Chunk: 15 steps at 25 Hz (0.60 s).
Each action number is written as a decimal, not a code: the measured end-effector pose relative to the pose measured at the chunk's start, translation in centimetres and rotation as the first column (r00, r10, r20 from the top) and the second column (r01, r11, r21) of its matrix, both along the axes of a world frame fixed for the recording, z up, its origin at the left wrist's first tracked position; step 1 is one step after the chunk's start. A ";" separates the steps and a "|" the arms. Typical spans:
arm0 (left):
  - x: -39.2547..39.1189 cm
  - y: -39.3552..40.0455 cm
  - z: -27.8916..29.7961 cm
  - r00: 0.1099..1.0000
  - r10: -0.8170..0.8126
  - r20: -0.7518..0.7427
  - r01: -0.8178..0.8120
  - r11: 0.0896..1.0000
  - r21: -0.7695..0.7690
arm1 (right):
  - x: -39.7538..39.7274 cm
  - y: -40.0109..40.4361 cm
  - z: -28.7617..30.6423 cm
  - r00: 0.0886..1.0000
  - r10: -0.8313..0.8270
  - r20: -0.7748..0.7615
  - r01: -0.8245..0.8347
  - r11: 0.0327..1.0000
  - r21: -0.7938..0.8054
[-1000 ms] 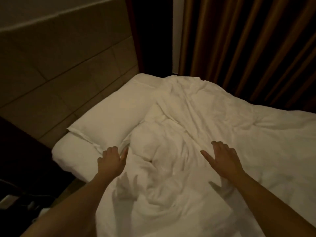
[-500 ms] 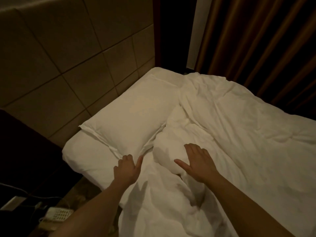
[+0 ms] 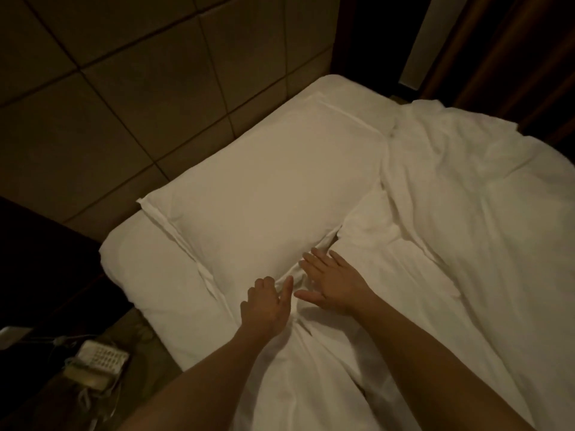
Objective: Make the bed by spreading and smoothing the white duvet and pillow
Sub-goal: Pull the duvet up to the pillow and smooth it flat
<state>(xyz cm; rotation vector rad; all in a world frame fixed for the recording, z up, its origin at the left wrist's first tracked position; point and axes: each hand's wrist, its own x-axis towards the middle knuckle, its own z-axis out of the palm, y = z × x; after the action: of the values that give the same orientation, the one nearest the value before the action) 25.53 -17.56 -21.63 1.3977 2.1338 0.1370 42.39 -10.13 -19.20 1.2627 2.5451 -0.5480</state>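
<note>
White duvet (image 3: pixel 435 244) bunches against the pillow (image 3: pixel 264 188), whose long axis runs up-right from both hands, left hand (image 3: pixel 264 309) pinching the fold, right hand (image 3: pixel 334 284) pressing flat.

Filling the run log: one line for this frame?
left hand: gripping duvet edge | right hand: flat on duvet | pillow: at headboard
</note>
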 end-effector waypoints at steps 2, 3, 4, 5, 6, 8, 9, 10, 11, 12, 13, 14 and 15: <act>-0.4 -1.1 -2.2 0.999 0.041 0.003 -0.041 0.999 0.002 | -1.2 1.4 -3.5 0.992 0.120 0.039 -0.121 0.993 0.006; -0.5 -2.0 -3.2 0.999 0.053 0.003 -0.053 0.999 -0.002 | -1.4 1.7 -4.9 0.985 0.162 0.058 -0.163 0.987 0.016; -0.6 -2.8 -4.1 0.998 0.065 0.011 -0.065 0.998 -0.015 | -1.4 1.7 -5.8 0.979 0.195 0.064 -0.197 0.980 0.028; -0.6 -3.9 -5.0 0.996 0.088 0.033 -0.086 0.995 -0.049 | -1.2 1.4 -6.4 0.973 0.219 0.066 -0.222 0.974 0.051; -0.3 -4.9 -5.8 0.992 0.112 0.063 -0.105 0.989 -0.105 | -0.7 1.2 -6.5 0.969 0.237 0.067 -0.242 0.965 0.099; 0.7 -6.2 -6.6 0.975 0.171 0.141 -0.132 0.958 -0.253 | 0.2 0.7 -5.7 0.960 0.264 0.098 -0.277 0.944 0.177; 1.4 -6.5 -6.7 0.962 0.205 0.179 -0.141 0.939 -0.315 | 0.6 0.5 -5.3 0.953 0.278 0.119 -0.296 0.938 0.180; 2.2 -6.8 -6.6 0.948 0.236 0.212 -0.150 0.922 -0.356 | 1.0 0.3 -4.7 0.950 0.284 0.133 -0.304 0.937 0.174; 3.1 -7.1 -6.3 0.932 0.276 0.236 -0.168 0.903 -0.395 | 1.4 0.0 -3.9 0.947 0.286 0.148 -0.308 0.937 0.162; 3.8 -7.3 -5.9 0.916 0.312 0.252 -0.183 0.884 -0.430 | 1.6 -0.1 -3.0 0.943 0.286 0.170 -0.310 0.942 0.133; 4.4 -7.5 -5.3 0.898 0.352 0.262 -0.201 0.861 -0.468 | 1.9 -0.2 -2.3 0.941 0.277 0.194 -0.299 0.950 0.095; 4.7 -7.7 -4.7 0.885 0.380 0.270 -0.221 0.852 -0.474 | 2.1 -0.3 -1.5 0.944 0.260 0.205 -0.279 0.958 0.070; 5.0 -7.9 -3.7 0.871 0.399 0.287 -0.250 0.863 -0.439 | 2.5 -0.4 -0.5 0.953 0.232 0.193 -0.248 0.967 0.063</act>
<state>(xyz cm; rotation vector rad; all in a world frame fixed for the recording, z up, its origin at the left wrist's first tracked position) 30.54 -25.49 -25.38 0.6998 1.9253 0.0912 44.88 -10.54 -19.66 0.9588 2.5374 -0.2584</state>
